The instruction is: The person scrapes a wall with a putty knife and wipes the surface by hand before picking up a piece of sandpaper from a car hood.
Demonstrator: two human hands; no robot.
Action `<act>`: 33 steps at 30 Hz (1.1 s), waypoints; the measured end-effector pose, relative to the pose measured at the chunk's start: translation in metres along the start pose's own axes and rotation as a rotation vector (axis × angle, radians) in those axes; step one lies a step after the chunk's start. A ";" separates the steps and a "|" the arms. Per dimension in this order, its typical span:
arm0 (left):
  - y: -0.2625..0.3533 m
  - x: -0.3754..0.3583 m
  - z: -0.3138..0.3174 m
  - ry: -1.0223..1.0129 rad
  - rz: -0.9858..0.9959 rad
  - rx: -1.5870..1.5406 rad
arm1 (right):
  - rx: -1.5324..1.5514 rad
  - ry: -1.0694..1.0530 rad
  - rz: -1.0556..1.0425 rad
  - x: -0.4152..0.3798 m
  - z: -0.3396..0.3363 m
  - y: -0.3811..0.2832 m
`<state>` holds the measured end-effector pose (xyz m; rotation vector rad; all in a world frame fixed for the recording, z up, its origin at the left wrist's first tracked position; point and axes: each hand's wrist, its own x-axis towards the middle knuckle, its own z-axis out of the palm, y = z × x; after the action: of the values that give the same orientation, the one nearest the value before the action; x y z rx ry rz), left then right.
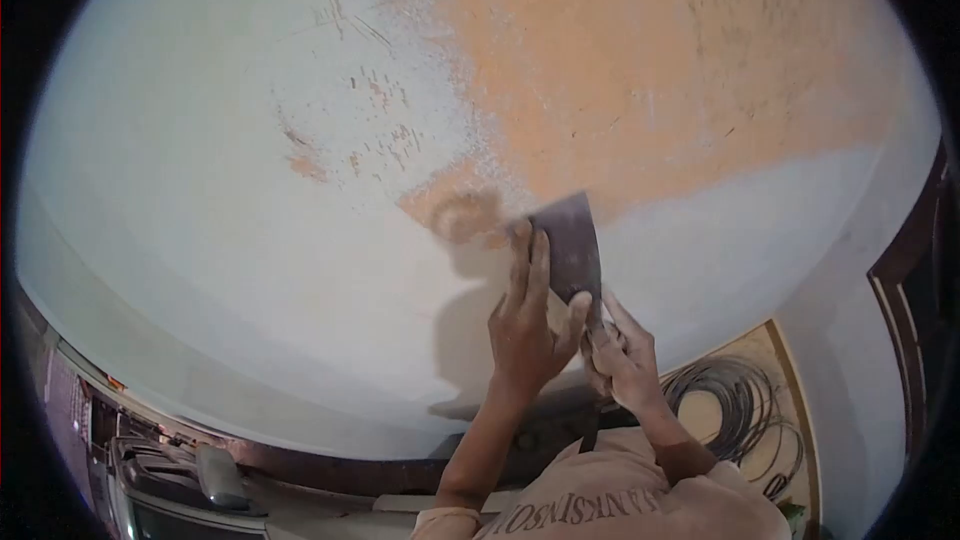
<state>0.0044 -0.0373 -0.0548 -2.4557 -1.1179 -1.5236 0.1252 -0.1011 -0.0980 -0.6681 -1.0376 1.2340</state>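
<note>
A wide scraper [572, 250] with a dark, roughly rectangular blade is held up against the wall [250, 280]. My right hand [625, 355] is closed around its handle, below the blade. My left hand [527, 330] lies on the blade's left side, its fingers stretched flat and its thumb near the blade's lower end. The blade's upper edge meets the lower part of an orange patch [600, 60], where the orange borders the white surface. Left of the blade, a smaller bare orange area [440, 200] lies partly under a shadow.
Coiled dark cable [735, 410] lies on a tan board [765, 350] at lower right. A dark frame [890, 330] stands at the right edge. Grey bulky items [170, 475] sit at lower left. Scratches and chipped spots mark the wall's upper middle.
</note>
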 end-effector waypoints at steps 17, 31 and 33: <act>0.000 0.002 0.003 -0.055 0.026 -0.079 | 0.066 0.120 0.086 -0.012 0.013 -0.005; 0.004 0.003 0.006 -0.054 0.007 -0.098 | 0.089 0.090 0.038 -0.017 0.005 0.002; 0.007 0.005 0.004 -0.059 -0.022 -0.113 | 0.132 0.094 0.021 -0.015 0.010 -0.002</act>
<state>0.0129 -0.0388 -0.0508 -2.5854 -1.1011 -1.5729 0.1170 -0.1170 -0.0966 -0.6293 -0.8657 1.2657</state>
